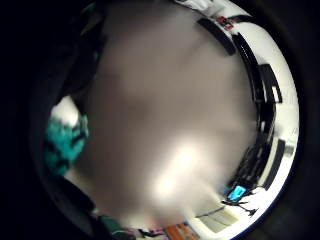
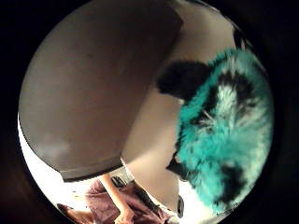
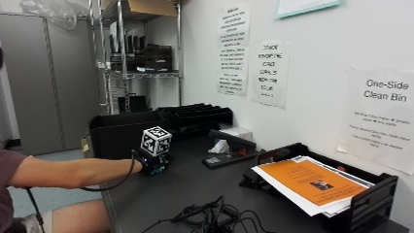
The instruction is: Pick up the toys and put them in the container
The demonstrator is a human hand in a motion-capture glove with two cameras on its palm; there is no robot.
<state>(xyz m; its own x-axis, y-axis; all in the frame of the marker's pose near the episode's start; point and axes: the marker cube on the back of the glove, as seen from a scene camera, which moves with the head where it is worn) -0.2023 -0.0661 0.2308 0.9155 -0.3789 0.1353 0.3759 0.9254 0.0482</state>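
In the outside view a bare forearm reaches in from the left edge across a dark table (image 3: 181, 189), and the gloved right hand (image 3: 154, 162) sits left of centre, just in front of a black container (image 3: 123, 131) that stands at the table's near-left corner. From here only the back of the hand shows; the fingers are hidden, and no toy can be made out.

The thumb-side palm view shows more. A teal, white and black plush toy (image 2: 224, 135) fills the right part of the frame, its furry bulk running from the upper right down toward the lower right, so its long axis lies roughly top to bottom there; which end is the head I cannot tell. It is very close to the palm. A smooth brownish surface fills the upper left. In the little-finger-side view the same teal fur (image 1: 65, 142) peeks in at the left edge, beside a large blur that covers the middle.

Whether the fingers are curled round the toy or apart I cannot tell.

Right of the hand on the table lie a tangle of black cables (image 3: 207, 216), and a paper tray (image 3: 362, 194) with an orange sheet (image 3: 307, 182) at lower right.
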